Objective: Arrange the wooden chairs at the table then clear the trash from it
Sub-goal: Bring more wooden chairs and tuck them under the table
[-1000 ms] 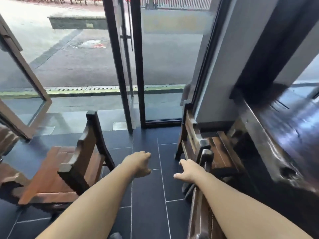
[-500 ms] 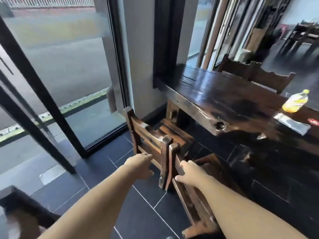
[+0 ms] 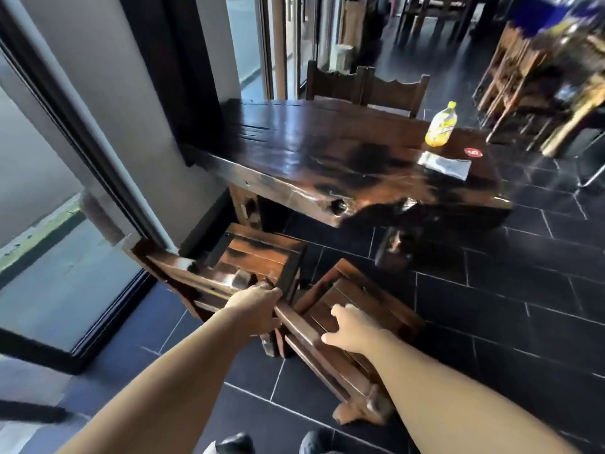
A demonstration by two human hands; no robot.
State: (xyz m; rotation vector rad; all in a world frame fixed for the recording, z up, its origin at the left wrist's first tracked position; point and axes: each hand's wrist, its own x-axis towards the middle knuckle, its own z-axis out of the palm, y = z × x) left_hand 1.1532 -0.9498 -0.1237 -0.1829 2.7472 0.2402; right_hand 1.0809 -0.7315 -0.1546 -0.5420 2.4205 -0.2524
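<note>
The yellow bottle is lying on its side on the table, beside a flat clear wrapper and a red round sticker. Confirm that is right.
Not quite. In the head view the yellow bottle stands upright on the table, cap up, not on its side. The rest holds: the flat clear wrapper lies just in front of it and the red round sticker sits beside that.

We stand on dark floor tiles (image 3: pixel 523 290). Left of the hands we see a glass door (image 3: pixel 49 257) letting in daylight, with a grey wall (image 3: pixel 137 109) beyond them.
</note>
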